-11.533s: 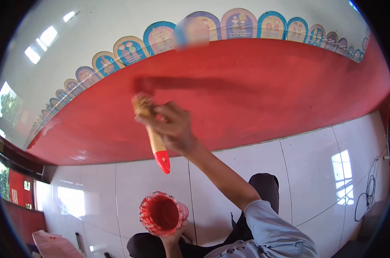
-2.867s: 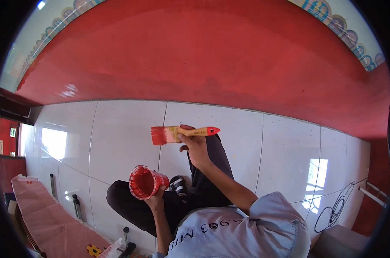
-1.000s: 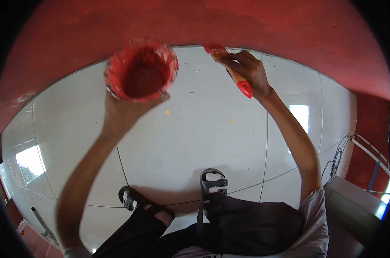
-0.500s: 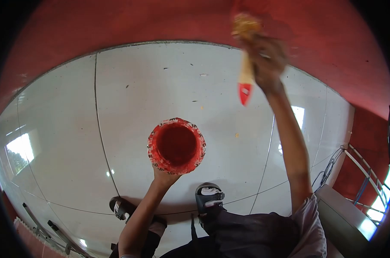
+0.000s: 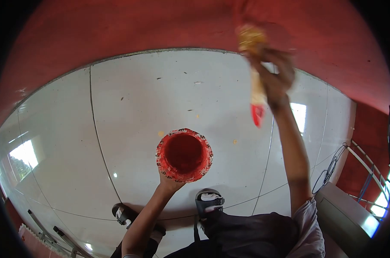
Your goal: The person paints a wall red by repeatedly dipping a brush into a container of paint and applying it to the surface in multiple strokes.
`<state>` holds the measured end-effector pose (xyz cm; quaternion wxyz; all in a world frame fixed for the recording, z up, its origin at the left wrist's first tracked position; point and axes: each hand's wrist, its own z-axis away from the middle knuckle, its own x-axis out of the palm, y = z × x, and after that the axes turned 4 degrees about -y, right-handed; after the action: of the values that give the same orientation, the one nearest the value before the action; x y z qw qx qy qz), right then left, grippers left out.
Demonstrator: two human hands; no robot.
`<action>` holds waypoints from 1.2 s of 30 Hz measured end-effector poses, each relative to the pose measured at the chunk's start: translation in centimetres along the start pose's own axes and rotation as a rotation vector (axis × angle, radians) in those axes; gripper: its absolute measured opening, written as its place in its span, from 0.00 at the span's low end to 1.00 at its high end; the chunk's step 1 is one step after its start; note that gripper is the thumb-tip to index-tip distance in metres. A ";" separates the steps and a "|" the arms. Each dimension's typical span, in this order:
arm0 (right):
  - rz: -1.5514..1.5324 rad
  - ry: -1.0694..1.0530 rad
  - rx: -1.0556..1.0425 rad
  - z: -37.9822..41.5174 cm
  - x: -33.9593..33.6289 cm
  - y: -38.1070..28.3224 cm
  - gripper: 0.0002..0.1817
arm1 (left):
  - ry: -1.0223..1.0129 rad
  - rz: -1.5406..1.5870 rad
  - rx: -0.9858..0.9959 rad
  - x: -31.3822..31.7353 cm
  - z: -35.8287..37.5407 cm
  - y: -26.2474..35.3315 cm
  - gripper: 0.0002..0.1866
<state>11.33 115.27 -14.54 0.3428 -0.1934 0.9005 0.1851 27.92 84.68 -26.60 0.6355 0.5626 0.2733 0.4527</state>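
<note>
A round paint pot [image 5: 184,154] smeared with red paint is held from below by my left hand [image 5: 172,184]; its rim faces me and red paint shows inside. My right hand [image 5: 277,71] is wrapped round a paintbrush [image 5: 257,88] up at the red wall [image 5: 160,26]. The brush has a pale handle with a red end pointing down and a gold-coloured ferrule on top. Its bristles, blurred, are against or very near the wall. Most of my left fingers are hidden behind the pot.
The glossy white tiled floor [image 5: 130,112] carries small dark specks and yellowish spots. My sandalled feet [image 5: 210,202] stand below the pot. At right are a grey box-like piece [image 5: 345,210], coiled cables [image 5: 330,167] and a metal frame [image 5: 369,170]. Dark metal legs [image 5: 61,238] lie at lower left.
My right hand and the brush have come lower in view and slightly right. The pot in my left hand has shifted a little right and down.
</note>
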 end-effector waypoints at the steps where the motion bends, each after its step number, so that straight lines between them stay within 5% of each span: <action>1: -0.040 -0.173 0.075 2.2 1.4 -0.2 0.20 | 0.009 0.004 0.012 0.1 0.0 0.1 0.46; 4: -0.178 -0.409 0.140 6.4 2.7 -0.6 0.20 | 0.030 -0.018 0.055 0.1 -0.3 0.4 0.42; 7: -0.260 -0.407 0.166 4.6 1.1 0.5 0.22 | 0.039 -0.083 0.079 0.4 -0.5 1.1 0.42; 9: -0.225 -0.247 0.204 1.8 -0.8 2.7 0.24 | 0.026 -0.122 0.075 0.5 -0.9 1.7 0.42; 11: 0.007 0.109 0.008 -1.5 -3.4 3.2 0.23 | 0.019 -0.142 0.096 0.8 -1.1 1.4 0.42; 13: -0.150 0.263 0.076 -1.6 -3.7 2.3 0.23 | 0.006 -0.163 0.109 0.8 -1.2 1.1 0.42; 15: 0.098 0.223 0.086 0.5 -1.8 1.3 0.22 | -0.015 -0.182 0.122 1.0 -1.5 0.9 0.42; 17: -0.033 -0.120 0.130 4.5 1.2 1.4 0.20 | -0.032 -0.144 0.109 1.0 -1.1 0.8 0.43; 22: -0.223 -0.404 0.171 7.1 2.5 -0.4 0.21 | -0.072 -0.104 0.100 0.8 -0.9 1.5 0.45; 27: -0.014 0.089 0.040 -2.9 -2.3 0.7 0.20 | -0.109 0.057 -0.026 0.1 0.3 1.1 0.44; 30: 0.038 0.211 -0.019 -3.7 -1.2 -1.5 0.19 | -0.096 0.043 -0.005 -0.2 0.7 1.0 0.44; 36: -0.240 -0.377 -0.017 3.3 6.8 -3.9 0.20 | 0.003 0.045 -0.046 -0.3 1.0 1.5 0.47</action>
<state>10.28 111.98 -22.36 0.5229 -0.2641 0.7894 0.1835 28.26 83.93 -25.00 0.6375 0.5531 0.2511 0.4740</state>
